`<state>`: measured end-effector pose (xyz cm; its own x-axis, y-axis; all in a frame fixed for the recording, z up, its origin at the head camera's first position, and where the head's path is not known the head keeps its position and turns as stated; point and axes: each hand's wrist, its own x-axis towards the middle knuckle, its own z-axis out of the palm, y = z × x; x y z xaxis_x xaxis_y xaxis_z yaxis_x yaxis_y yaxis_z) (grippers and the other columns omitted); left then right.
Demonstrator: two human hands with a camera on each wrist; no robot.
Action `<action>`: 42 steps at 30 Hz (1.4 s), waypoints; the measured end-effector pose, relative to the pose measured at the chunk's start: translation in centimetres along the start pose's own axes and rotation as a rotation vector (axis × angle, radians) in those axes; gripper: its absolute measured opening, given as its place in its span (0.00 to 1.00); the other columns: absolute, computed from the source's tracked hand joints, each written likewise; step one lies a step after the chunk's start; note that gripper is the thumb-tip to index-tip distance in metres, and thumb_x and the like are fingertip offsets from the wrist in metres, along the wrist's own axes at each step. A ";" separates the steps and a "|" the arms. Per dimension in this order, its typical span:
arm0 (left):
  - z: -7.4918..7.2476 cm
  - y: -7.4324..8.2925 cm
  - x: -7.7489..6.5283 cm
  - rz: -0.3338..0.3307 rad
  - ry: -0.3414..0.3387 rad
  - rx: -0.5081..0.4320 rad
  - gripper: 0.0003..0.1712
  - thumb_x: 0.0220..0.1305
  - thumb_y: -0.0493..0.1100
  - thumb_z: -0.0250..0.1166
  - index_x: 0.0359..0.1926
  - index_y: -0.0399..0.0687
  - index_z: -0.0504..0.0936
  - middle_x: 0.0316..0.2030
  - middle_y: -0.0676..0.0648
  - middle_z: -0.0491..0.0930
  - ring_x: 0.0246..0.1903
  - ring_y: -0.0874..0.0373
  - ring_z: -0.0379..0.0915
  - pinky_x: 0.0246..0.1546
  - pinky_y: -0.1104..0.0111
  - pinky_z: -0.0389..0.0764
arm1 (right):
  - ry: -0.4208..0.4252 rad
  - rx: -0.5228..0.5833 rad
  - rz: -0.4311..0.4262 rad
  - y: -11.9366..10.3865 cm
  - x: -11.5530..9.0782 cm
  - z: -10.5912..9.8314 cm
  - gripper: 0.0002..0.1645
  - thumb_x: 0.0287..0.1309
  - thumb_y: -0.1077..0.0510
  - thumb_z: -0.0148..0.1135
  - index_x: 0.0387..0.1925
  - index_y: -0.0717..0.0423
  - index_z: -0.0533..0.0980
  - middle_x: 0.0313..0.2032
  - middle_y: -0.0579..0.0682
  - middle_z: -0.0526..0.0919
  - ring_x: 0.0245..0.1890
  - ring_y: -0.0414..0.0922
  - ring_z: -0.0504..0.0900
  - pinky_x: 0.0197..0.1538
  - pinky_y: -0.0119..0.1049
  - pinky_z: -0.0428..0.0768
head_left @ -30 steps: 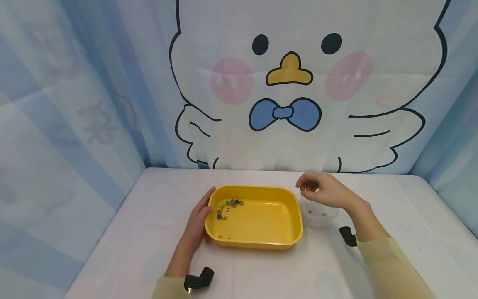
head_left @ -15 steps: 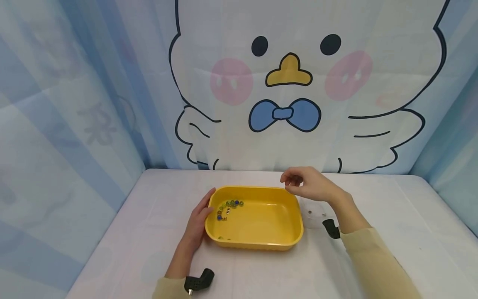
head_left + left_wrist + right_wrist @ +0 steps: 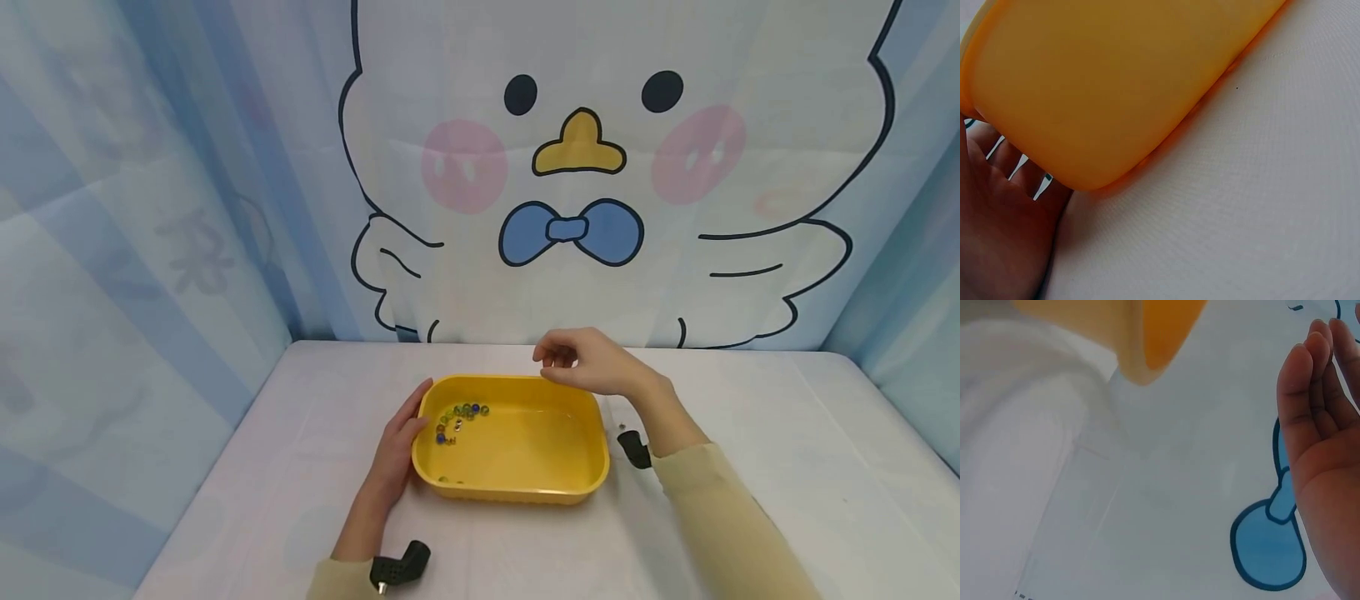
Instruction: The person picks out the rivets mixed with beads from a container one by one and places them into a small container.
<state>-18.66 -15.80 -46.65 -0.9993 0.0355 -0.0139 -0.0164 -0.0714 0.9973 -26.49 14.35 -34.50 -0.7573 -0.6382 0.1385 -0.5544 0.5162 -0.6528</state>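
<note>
A shallow yellow plastic tray (image 3: 517,442) sits on the table, several small coloured glass marbles (image 3: 468,410) gathered toward its left side. My left hand (image 3: 392,450) holds the tray by its left side, thumb at the rim and fingers along the outer wall. In the left wrist view the fingers pass partly behind the tray wall (image 3: 1097,81). My right hand (image 3: 588,362) hovers over the tray's far right edge with loosely bent fingers. A gap shows between thumb and index finger, and nothing is visible in it. The right wrist view shows the palm (image 3: 1325,469) and bent fingers.
Directly right of the tray stands a clear plastic container, blurred in the right wrist view (image 3: 1029,425), with a small marble (image 3: 622,427) in it; my right forearm covers much of it. The white table (image 3: 247,500) meets a printed cartoon backdrop (image 3: 465,292) behind.
My right hand has moved left, from above the clear container to the tray's far edge. My left hand, the tray and its marbles stay in place.
</note>
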 end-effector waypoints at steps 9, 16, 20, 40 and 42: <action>-0.1 0.0 0.1 0.002 0.005 0.007 0.34 0.73 0.37 0.45 0.78 0.53 0.60 0.77 0.53 0.54 0.77 0.55 0.44 0.75 0.55 0.47 | -0.041 0.016 -0.024 -1.5 1.8 0.8 0.08 0.61 0.61 0.65 0.42 0.56 0.81 0.32 0.44 0.80 0.34 0.45 0.77 0.42 0.38 0.81; 0.0 0.0 0.0 0.003 0.006 0.010 0.33 0.73 0.37 0.45 0.78 0.53 0.60 0.77 0.52 0.54 0.77 0.55 0.44 0.75 0.56 0.46 | -0.080 0.035 -0.033 -2.1 3.1 1.9 0.08 0.61 0.60 0.65 0.42 0.55 0.80 0.32 0.45 0.80 0.35 0.45 0.77 0.42 0.37 0.81; 0.0 0.0 0.0 0.005 0.008 0.016 0.34 0.73 0.37 0.45 0.78 0.52 0.60 0.77 0.52 0.54 0.77 0.55 0.44 0.75 0.55 0.46 | -0.109 0.039 -0.024 -2.4 3.9 2.8 0.08 0.62 0.59 0.65 0.43 0.55 0.80 0.32 0.45 0.79 0.35 0.45 0.76 0.40 0.36 0.80; -0.1 -0.1 0.1 0.017 -0.003 0.028 0.33 0.73 0.37 0.44 0.78 0.49 0.60 0.78 0.49 0.53 0.77 0.52 0.43 0.75 0.54 0.46 | -0.239 0.062 -0.101 -3.0 5.9 5.8 0.13 0.61 0.60 0.67 0.46 0.61 0.81 0.34 0.44 0.80 0.36 0.42 0.77 0.44 0.33 0.81; -0.1 -0.1 0.2 0.015 -0.005 0.028 0.33 0.73 0.37 0.44 0.78 0.49 0.59 0.78 0.49 0.53 0.77 0.52 0.43 0.75 0.54 0.46 | -0.253 0.062 -0.111 -3.0 6.1 6.2 0.13 0.61 0.60 0.67 0.46 0.62 0.81 0.33 0.44 0.80 0.35 0.42 0.77 0.43 0.33 0.81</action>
<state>-18.82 -15.92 -46.73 -0.9992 0.0392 0.0008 -0.0009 -0.0436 0.9991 -27.27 5.40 -36.30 -0.5788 -0.8151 0.0265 -0.6011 0.4044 -0.6894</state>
